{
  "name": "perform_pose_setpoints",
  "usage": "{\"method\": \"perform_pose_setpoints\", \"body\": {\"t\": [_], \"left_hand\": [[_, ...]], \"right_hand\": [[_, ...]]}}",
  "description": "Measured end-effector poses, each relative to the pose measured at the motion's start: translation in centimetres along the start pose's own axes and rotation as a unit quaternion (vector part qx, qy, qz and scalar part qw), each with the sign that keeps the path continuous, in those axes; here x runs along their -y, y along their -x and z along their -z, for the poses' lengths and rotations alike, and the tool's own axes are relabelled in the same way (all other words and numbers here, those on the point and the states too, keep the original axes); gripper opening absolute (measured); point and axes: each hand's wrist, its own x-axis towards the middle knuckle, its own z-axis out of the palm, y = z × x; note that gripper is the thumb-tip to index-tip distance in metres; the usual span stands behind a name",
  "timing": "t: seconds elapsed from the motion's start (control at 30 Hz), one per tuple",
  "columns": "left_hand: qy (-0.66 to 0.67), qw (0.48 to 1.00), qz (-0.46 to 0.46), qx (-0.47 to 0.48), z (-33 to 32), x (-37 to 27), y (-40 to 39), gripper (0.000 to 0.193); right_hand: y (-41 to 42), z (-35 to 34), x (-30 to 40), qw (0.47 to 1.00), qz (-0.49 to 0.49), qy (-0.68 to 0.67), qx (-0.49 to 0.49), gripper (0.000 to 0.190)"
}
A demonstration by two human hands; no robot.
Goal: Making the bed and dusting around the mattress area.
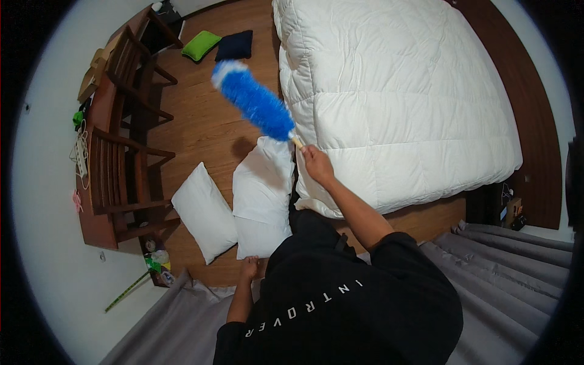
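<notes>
My right hand point(318, 165) grips the light-coloured handle of a feather-style duster point(260, 105). The duster head is fluffy and blue, with a white tip, and points up and to the left over the wooden floor. A white quilted duvet point(410, 118) on the bed lies just right of and below this hand. Down by my side, my left hand point(249, 268) hangs close to the lower edge of a white pillow point(262, 200); its fingers look curled, but whether they touch the pillow is unclear. A second white pillow point(206, 212) lies to the left of the first.
Wooden chairs point(112, 169) stand against a long wooden desk point(105, 109) along the left wall. A green cushion point(200, 45) and a dark blue cushion point(234, 45) lie on the floor ahead. Grey curtains point(492, 273) hang behind me. A wooden headboard point(529, 109) borders the bed's right side.
</notes>
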Motion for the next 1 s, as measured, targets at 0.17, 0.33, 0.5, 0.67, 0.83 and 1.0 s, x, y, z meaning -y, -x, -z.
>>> {"method": "perform_pose_setpoints", "body": {"t": [0.17, 0.33, 0.5, 0.67, 0.83, 1.0], "left_hand": [[0.126, 0.991, -0.04, -0.022, 3.9, -8.4, -3.1, 0.024], [0.133, 0.988, -0.066, -0.046, 7.0, -16.2, -4.8, 0.021], [0.08, 0.996, -0.045, -0.007, 7.0, -19.0, -6.6, 0.023], [0.024, 0.997, -0.071, 0.018, 7.2, -20.6, -8.4, 0.029], [-0.029, 0.993, -0.11, -0.008, 8.8, -22.6, -10.5, 0.031], [-0.048, 0.992, -0.112, 0.033, 10.0, -23.4, -12.0, 0.03]], "right_hand": [[0.0, -1.3, -10.1, 0.965, -0.163, 0.204, -0.015, 0.04], [2.2, -5.5, -15.8, 0.883, -0.363, 0.132, 0.266, 0.043], [-0.1, -5.3, -11.6, 0.883, -0.143, 0.273, 0.354, 0.047], [-1.3, -3.0, -10.1, 0.919, -0.138, 0.197, 0.314, 0.047], [-1.4, -1.7, -11.5, 0.928, -0.287, 0.16, 0.175, 0.047], [-2.3, -1.2, -7.5, 0.917, -0.324, 0.159, 0.172, 0.047]]}}
